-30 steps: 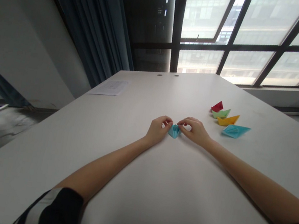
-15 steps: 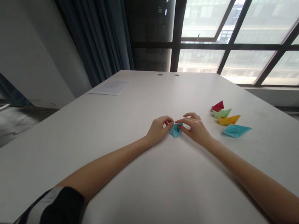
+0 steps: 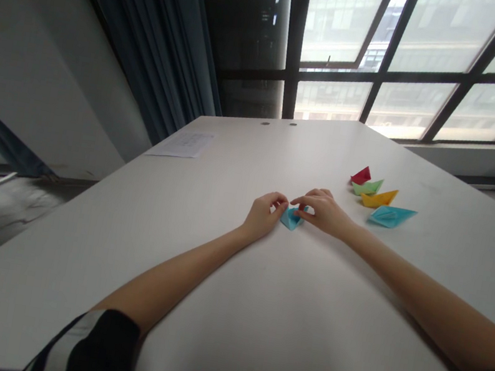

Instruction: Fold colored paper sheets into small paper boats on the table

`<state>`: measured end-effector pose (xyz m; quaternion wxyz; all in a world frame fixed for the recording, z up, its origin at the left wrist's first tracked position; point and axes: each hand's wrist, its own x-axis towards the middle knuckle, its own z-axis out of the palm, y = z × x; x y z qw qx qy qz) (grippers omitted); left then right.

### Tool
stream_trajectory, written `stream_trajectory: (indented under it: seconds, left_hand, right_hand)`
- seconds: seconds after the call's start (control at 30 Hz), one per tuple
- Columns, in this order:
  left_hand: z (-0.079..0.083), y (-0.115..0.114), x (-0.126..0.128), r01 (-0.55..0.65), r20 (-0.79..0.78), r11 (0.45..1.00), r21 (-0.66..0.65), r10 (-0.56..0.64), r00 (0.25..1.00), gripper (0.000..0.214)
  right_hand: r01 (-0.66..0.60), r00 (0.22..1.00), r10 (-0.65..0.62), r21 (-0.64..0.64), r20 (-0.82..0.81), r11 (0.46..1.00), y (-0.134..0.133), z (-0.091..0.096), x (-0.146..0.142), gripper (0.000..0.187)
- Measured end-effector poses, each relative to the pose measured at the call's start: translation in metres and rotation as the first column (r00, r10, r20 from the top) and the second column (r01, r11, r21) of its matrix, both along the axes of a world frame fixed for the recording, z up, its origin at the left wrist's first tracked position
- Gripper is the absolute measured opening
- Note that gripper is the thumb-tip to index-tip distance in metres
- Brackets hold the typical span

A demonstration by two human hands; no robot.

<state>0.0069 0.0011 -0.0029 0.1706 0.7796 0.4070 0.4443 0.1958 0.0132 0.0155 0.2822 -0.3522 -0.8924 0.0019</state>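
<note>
A small folded blue paper boat [image 3: 291,219] rests on the white table between my two hands. My left hand [image 3: 265,214] pinches its left end between thumb and fingertips. From the other side my right hand [image 3: 323,212] grips the boat's right part, with the thumb at its inner fold and the index finger curved over the top. The fingers cover part of the boat's upper edge.
Right of my hands stands a row of paper boats: red [image 3: 362,175], light green [image 3: 367,187], yellow [image 3: 379,198] and blue [image 3: 391,216]. A printed sheet [image 3: 181,144] lies at the table's [image 3: 227,309] far left. Beyond are a dark curtain [image 3: 160,25] and windows.
My right hand's thumb and fingers have shifted slightly, and the boat between my hands looks a little wider on its right side. My left hand stays in place.
</note>
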Motion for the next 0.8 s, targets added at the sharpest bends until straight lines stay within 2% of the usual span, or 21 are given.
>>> stream_trajectory:
  seconds: [0.5, 0.8]
  left_hand:
    - [-0.0004, -0.0009, 0.0005, 0.009, 0.003, 1.0, -0.006, -0.009, 1.0, 0.012]
    - [-0.004, 0.0049, -0.0018, -0.094, 0.252, 0.993, -0.075, 0.11, 0.962, 0.011]
  right_hand:
    - [-0.096, 0.99, 0.095, -0.001, 0.107, 0.995, 0.005, 0.0002, 0.0045, 0.02]
    - [-0.031, 0.997, 0.031, -0.009, 0.067, 0.999, 0.0029, 0.0079, 0.0048, 0.016]
